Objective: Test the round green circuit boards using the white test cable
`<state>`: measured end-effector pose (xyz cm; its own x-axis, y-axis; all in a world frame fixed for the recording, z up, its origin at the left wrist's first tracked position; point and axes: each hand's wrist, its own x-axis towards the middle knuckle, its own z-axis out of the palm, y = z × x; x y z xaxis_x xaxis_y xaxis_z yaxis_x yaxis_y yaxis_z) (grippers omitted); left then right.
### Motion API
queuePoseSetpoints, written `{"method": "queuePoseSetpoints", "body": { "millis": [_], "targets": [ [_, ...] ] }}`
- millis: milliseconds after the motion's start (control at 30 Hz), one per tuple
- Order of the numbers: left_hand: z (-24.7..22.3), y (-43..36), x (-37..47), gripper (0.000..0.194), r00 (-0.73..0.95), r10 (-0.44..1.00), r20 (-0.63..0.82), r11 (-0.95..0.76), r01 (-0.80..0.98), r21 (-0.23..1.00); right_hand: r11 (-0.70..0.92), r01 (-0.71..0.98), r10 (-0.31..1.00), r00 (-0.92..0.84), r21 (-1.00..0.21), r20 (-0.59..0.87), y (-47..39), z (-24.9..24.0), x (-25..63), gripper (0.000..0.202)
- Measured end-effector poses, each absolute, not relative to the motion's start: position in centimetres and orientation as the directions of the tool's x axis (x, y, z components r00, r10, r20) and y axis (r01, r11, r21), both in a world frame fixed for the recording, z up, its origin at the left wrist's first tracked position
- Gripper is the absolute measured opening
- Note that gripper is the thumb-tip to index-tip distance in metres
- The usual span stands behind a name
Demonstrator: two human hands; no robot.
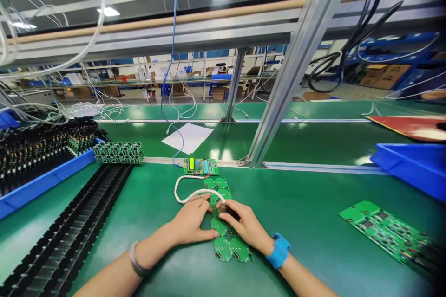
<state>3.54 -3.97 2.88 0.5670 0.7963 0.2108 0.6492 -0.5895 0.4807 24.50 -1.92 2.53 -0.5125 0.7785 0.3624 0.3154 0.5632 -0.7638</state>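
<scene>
A panel of round green circuit boards [223, 248] lies on the green mat in front of me. My left hand [193, 220] rests along its left edge, fingers spread, thumb and fingertips touching the boards. In my right hand [244, 222] is a small dark connector block [222, 208], pinched between thumb and fingers over the middle of the panel. A white cable [179, 188] loops from this block to a green tester board [200, 166] with a lit yellow-green display, just behind the panel. The block's underside is hidden, so I cannot tell whether it touches a board.
At left, a black slotted rack [75, 222] runs toward stacked round boards [118, 152] and a blue tray [49, 184] of wired boards. A metal post [282, 79] rises behind. At right lie a green circuit panel [383, 229] and a blue bin [411, 162]. White paper [188, 138] lies farther back.
</scene>
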Motion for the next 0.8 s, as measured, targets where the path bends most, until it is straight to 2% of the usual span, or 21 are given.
{"method": "queuePoseSetpoints", "body": {
  "millis": [200, 367, 567, 800],
  "targets": [
    [3.3, -3.8, 3.3, 0.052, 0.599, 0.778, 0.189, -0.608, 0.64, 0.47, 0.554, 0.333, 0.782, -0.523, -0.763, 0.34, -1.9, 3.0, 24.8, 0.021],
    [3.4, -3.9, 3.4, 0.05, 0.607, 0.776, 0.171, -0.607, 0.647, 0.462, 0.468, 0.318, 0.835, -0.464, -0.824, 0.295, -2.8, 3.8, 25.7, 0.024],
    [3.6, -4.1, 3.5, 0.043, 0.626, 0.764, 0.158, -0.616, 0.635, 0.465, 0.457, 0.309, 0.778, -0.593, -0.834, 0.206, -3.9, 3.9, 26.4, 0.021],
    [3.3, -4.0, 3.4, 0.044, 0.642, 0.747, 0.174, -0.638, 0.617, 0.46, 0.454, 0.32, 0.779, -0.595, -0.831, 0.197, -4.1, 3.9, 26.4, 0.024]
  ]
}}
